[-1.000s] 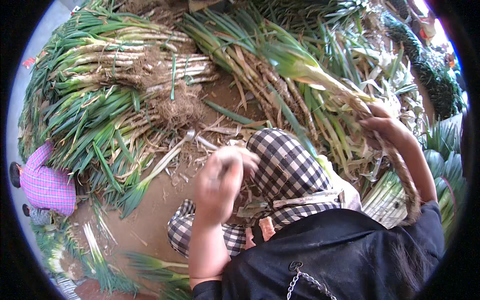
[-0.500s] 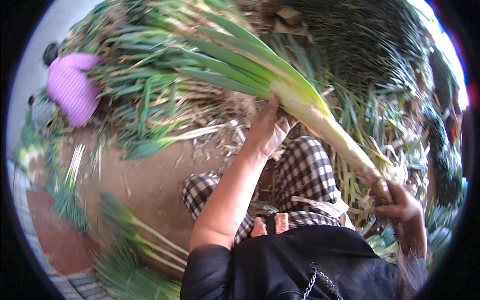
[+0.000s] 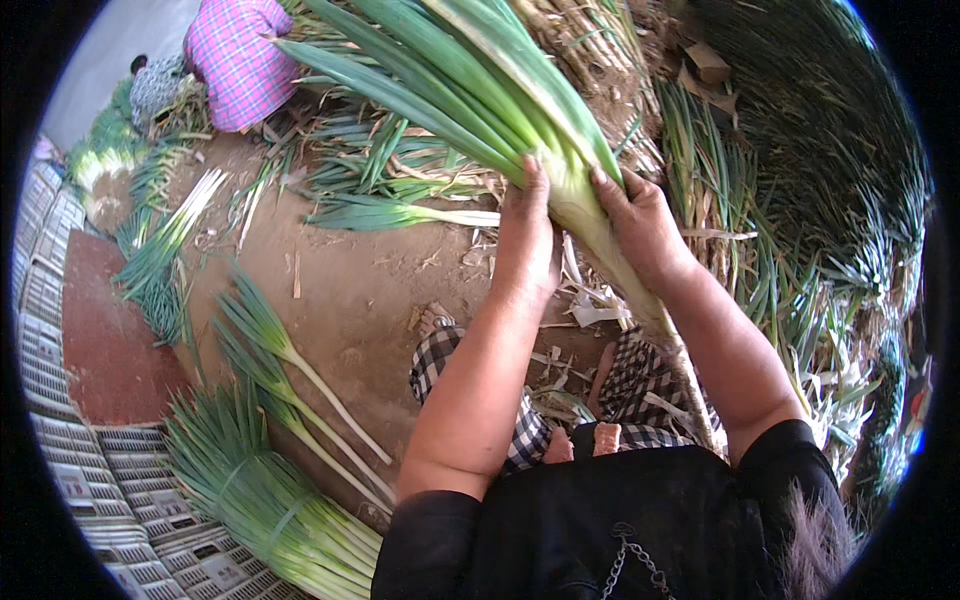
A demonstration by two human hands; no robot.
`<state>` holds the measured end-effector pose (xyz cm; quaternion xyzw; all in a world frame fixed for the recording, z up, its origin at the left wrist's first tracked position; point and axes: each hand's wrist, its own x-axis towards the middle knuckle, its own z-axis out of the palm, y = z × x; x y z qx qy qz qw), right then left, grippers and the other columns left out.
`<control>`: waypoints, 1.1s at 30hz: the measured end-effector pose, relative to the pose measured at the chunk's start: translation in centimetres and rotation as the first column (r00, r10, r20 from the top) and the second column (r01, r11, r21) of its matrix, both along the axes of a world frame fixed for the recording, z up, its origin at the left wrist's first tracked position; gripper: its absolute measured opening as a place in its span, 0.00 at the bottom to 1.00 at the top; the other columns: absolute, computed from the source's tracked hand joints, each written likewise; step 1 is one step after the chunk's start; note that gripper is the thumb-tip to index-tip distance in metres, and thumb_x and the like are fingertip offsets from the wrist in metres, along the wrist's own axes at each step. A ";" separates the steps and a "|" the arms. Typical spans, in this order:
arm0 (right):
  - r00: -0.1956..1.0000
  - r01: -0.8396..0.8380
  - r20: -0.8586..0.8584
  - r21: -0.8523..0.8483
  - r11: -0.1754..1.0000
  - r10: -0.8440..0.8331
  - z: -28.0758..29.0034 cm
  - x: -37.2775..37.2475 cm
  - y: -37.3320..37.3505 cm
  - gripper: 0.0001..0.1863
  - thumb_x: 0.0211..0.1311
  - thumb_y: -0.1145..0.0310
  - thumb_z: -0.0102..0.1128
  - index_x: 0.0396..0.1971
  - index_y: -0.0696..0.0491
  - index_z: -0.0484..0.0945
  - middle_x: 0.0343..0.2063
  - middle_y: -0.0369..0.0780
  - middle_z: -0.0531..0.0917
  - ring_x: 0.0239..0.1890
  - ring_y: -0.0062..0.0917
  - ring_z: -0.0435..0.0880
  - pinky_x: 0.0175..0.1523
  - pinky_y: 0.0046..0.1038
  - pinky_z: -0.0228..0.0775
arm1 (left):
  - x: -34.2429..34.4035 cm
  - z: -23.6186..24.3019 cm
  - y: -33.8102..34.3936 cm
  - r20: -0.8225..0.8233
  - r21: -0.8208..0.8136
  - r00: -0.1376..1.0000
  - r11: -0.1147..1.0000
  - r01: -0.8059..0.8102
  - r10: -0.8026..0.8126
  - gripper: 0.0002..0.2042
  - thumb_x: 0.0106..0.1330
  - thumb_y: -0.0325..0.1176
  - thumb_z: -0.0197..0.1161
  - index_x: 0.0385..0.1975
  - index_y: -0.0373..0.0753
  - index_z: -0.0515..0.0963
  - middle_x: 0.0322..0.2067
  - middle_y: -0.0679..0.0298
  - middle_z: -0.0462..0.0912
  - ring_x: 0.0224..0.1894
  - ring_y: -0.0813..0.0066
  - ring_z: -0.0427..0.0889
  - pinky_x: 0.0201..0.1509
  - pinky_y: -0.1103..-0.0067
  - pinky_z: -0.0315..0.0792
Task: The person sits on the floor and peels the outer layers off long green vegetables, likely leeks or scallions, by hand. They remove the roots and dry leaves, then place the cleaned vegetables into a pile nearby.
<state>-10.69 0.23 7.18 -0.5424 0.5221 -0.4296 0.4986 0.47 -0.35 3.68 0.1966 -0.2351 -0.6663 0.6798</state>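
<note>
A large, thick green onion (image 3: 572, 190) slants across the middle, its broad green leaves fanned toward the far left and its pale stalk running down toward my right knee. My left hand (image 3: 530, 225) grips it from the left, where the leaves meet the stalk, thumb on top. From the other side my right hand (image 3: 645, 225) holds the same spot, its thumb pressed at the base of the leaves. The stalk's lower end passes beside my right forearm, over my checked trousers (image 3: 640, 385).
Trimmed green onions (image 3: 330, 400) lie on the dirt floor at left, near a tied bundle (image 3: 270, 500) and plastic crates (image 3: 100, 480). A person in a checked shirt (image 3: 238, 65) crouches at far left. Piled green onions (image 3: 820, 130) and peeled scraps (image 3: 820, 370) fill the right.
My right hand has moved from the root end up to the leaf base, beside my left hand. The onion now points more steeply down, and the view has shifted.
</note>
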 end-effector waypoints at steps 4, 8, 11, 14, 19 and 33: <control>0.536 -0.009 0.796 0.337 0.941 -0.280 -3.4 -0.1 -1.0 0.10 0.59 0.64 0.42 0.22 0.52 0.65 0.14 0.31 0.65 0.16 0.17 0.63 0.24 0.18 0.59 | 4.2 -1.3 -1.4 -0.083 0.115 0.980 0.978 -0.173 0.183 0.31 0.56 0.49 0.50 0.53 0.35 0.50 0.45 0.54 0.64 0.46 0.66 0.66 0.46 0.68 0.65; 0.739 -0.022 0.647 0.306 0.952 -0.191 -5.8 -5.7 1.8 0.11 0.60 0.62 0.40 0.23 0.52 0.63 0.11 0.27 0.55 0.12 0.13 0.53 0.15 0.16 0.43 | 5.2 -2.2 -1.0 0.038 0.160 0.958 0.945 -0.285 0.283 0.32 0.54 0.50 0.52 0.51 0.34 0.52 0.42 0.57 0.66 0.43 0.69 0.68 0.47 0.74 0.65; 0.907 0.244 0.275 0.275 0.930 -0.319 -4.2 -12.2 4.6 0.14 0.53 0.57 0.49 0.29 0.54 0.69 0.10 0.27 0.60 0.11 0.12 0.56 0.14 0.14 0.46 | 8.2 0.2 1.4 0.041 0.231 0.925 0.897 -0.376 0.377 0.31 0.54 0.50 0.51 0.50 0.32 0.55 0.41 0.58 0.68 0.43 0.70 0.69 0.49 0.73 0.65; 0.644 0.757 -0.037 -0.113 0.643 -0.764 -5.3 -23.2 6.8 0.09 0.52 0.62 0.48 0.24 0.52 0.71 0.09 0.29 0.63 0.07 0.12 0.55 0.10 0.17 0.43 | 12.4 -0.1 1.8 -0.046 0.092 0.836 0.835 -0.542 0.547 0.25 0.58 0.45 0.48 0.48 0.31 0.56 0.39 0.57 0.68 0.41 0.67 0.71 0.48 0.71 0.68; 0.336 0.505 -0.845 -0.211 0.837 -0.416 -8.9 -43.0 12.1 0.14 0.56 0.64 0.42 0.38 0.58 0.68 0.34 0.42 0.64 0.32 0.29 0.63 0.32 0.27 0.55 | 10.3 -1.1 1.5 0.009 0.186 0.917 0.900 -0.394 0.400 0.28 0.56 0.49 0.47 0.48 0.33 0.57 0.34 0.59 0.69 0.35 0.68 0.73 0.41 0.73 0.71; 0.785 -0.488 -0.313 0.218 0.845 0.534 -3.4 -5.9 9.9 0.27 0.57 0.62 0.45 0.50 0.64 0.52 0.27 0.42 0.74 0.25 0.27 0.73 0.32 0.29 0.65 | 5.6 -0.2 0.7 0.012 -0.112 0.967 0.961 -0.253 0.256 0.22 0.61 0.42 0.43 0.50 0.34 0.57 0.45 0.57 0.67 0.46 0.67 0.68 0.50 0.72 0.61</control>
